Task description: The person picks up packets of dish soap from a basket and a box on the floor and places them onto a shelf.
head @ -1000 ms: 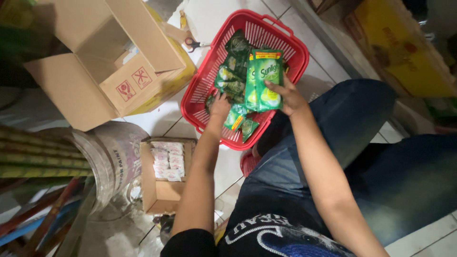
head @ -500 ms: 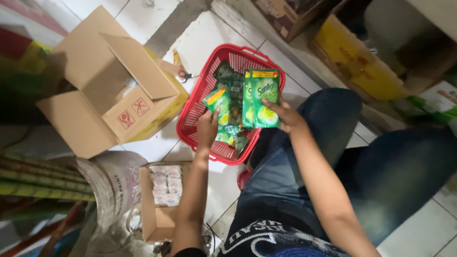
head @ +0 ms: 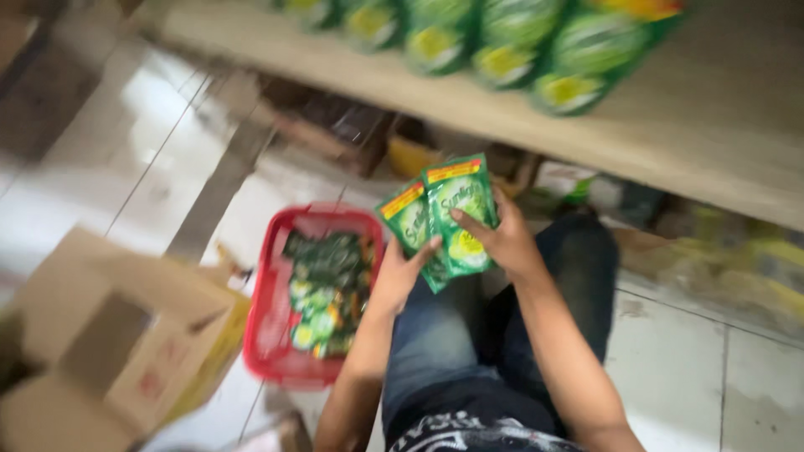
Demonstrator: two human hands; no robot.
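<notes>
hands were up off the floor at this moment, both closed on green pouches; the left hand [head: 400, 272] gripped the lower edge of a green refill pouch with a red top band [head: 408, 219], fingers curled round it from below; the right hand [head: 501, 243] pinched a second green pouch [head: 461, 209] by its side, thumb across the front, fingers behind; the two packs overlapped, held upright and fanned a little, above the person's knees in blue jeans [head: 435, 351]; the picture was smeared by head motion, so finer detail of the fingers could not be told.

below and to the left sat the red plastic basket [head: 270, 318] on the tiled floor, with more green pouches [head: 327, 293] lying in it; an open cardboard box [head: 109, 335] stood just beside the basket; above ran a pale wooden shelf [head: 687, 125] with a row of like green pouches [head: 502, 38] along its top edge.

judging by this, the step in hand looked like carrying packs from basket to shelf; the next move would call for lifting both pouches higher, squaring them up and standing them in line beside the row without knocking it over.
</notes>
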